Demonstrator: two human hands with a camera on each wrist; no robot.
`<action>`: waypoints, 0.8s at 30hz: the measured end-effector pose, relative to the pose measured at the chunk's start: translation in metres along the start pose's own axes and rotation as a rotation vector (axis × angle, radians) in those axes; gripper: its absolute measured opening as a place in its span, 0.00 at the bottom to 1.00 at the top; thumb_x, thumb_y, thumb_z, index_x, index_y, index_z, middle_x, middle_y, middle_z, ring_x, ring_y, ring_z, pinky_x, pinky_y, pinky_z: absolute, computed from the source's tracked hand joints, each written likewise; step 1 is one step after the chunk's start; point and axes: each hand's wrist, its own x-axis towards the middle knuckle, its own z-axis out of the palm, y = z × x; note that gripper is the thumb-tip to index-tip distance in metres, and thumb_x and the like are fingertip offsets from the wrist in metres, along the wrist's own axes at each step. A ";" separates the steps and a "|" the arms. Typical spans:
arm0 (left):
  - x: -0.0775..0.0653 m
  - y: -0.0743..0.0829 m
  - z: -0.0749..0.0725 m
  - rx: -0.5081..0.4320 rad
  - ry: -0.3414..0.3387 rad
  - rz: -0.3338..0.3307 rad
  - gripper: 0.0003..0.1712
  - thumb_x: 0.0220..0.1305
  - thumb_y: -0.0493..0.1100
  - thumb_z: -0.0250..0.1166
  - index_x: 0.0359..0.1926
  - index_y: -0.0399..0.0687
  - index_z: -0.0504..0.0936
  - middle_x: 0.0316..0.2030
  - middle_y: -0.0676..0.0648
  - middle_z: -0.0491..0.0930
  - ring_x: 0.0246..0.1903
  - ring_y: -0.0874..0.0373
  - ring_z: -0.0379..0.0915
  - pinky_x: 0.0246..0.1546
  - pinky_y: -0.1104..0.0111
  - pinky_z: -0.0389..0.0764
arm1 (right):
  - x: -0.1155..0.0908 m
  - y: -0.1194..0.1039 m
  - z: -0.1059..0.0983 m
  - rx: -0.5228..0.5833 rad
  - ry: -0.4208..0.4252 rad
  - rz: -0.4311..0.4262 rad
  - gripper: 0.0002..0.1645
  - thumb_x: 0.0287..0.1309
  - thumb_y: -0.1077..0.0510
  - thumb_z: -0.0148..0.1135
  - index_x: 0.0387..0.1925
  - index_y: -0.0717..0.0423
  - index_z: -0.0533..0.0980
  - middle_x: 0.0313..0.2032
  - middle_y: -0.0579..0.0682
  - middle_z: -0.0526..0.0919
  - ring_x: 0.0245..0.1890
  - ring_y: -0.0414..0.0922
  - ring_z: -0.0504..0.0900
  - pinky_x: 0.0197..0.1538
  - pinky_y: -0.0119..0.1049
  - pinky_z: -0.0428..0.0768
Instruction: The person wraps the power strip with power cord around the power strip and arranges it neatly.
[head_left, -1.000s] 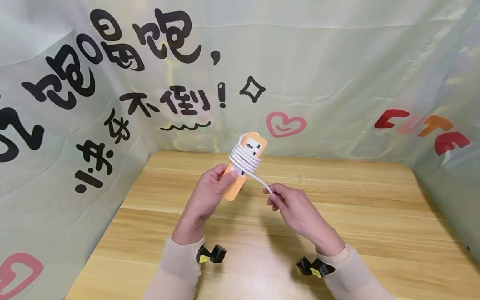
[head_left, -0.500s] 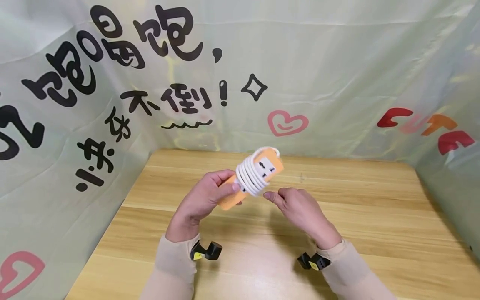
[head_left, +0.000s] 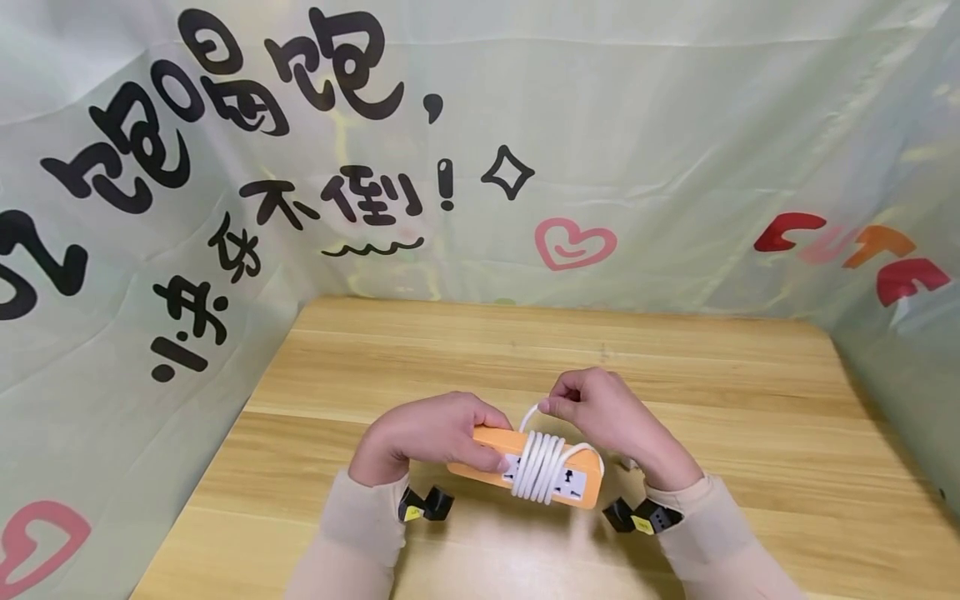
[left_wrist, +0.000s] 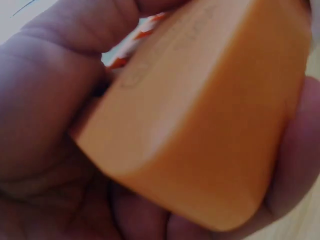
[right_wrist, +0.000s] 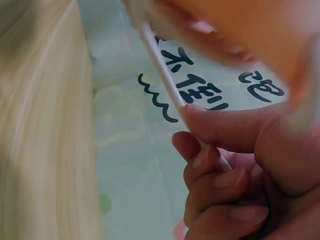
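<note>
An orange power strip (head_left: pixel 487 437) with white socket faces is held above the table, its long side running left to right. My left hand (head_left: pixel 442 429) grips its left end, thumb over the sockets; in the left wrist view the orange end (left_wrist: pixel 200 130) lies within the curled fingers. Several turns of white cord (head_left: pixel 538 467) wrap its middle, and one loop bends over the right end. Behind the strip, my right hand (head_left: pixel 603 408) pinches the cord's free length. The right wrist view shows that white cord (right_wrist: pixel 165 75) drawn straight from thumb and fingers (right_wrist: pixel 220 130).
A wooden table (head_left: pixel 375 350) lies beneath both hands. Printed fabric (head_left: pixel 675 167) with black characters and hearts hangs at the back and sides. Each wrist wears a small black camera, such as the left one (head_left: pixel 437 503) and the right one (head_left: pixel 619 514).
The power strip has come down toward me and turned from tilted upward to nearly level, its sockets facing me. My right hand now holds the cord behind the strip instead of at its right.
</note>
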 end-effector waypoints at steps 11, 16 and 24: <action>0.009 -0.002 0.007 0.148 0.065 -0.111 0.02 0.61 0.46 0.72 0.33 0.56 0.87 0.25 0.61 0.81 0.23 0.67 0.68 0.29 0.74 0.71 | -0.008 -0.014 0.004 -0.039 0.094 -0.010 0.10 0.64 0.53 0.74 0.27 0.48 0.84 0.24 0.43 0.84 0.25 0.40 0.75 0.32 0.36 0.75; 0.010 -0.001 0.008 0.152 0.106 -0.160 0.04 0.60 0.47 0.72 0.30 0.57 0.86 0.23 0.60 0.80 0.22 0.65 0.67 0.27 0.72 0.71 | -0.009 -0.016 0.008 -0.062 0.143 -0.045 0.09 0.63 0.55 0.74 0.27 0.47 0.85 0.24 0.40 0.83 0.24 0.39 0.75 0.30 0.35 0.74; 0.010 -0.001 0.007 0.191 0.165 -0.190 0.07 0.60 0.49 0.72 0.29 0.55 0.84 0.21 0.59 0.74 0.21 0.64 0.64 0.25 0.71 0.67 | -0.008 -0.017 0.011 -0.075 0.188 -0.065 0.09 0.63 0.55 0.74 0.26 0.46 0.85 0.23 0.39 0.84 0.23 0.38 0.76 0.29 0.34 0.74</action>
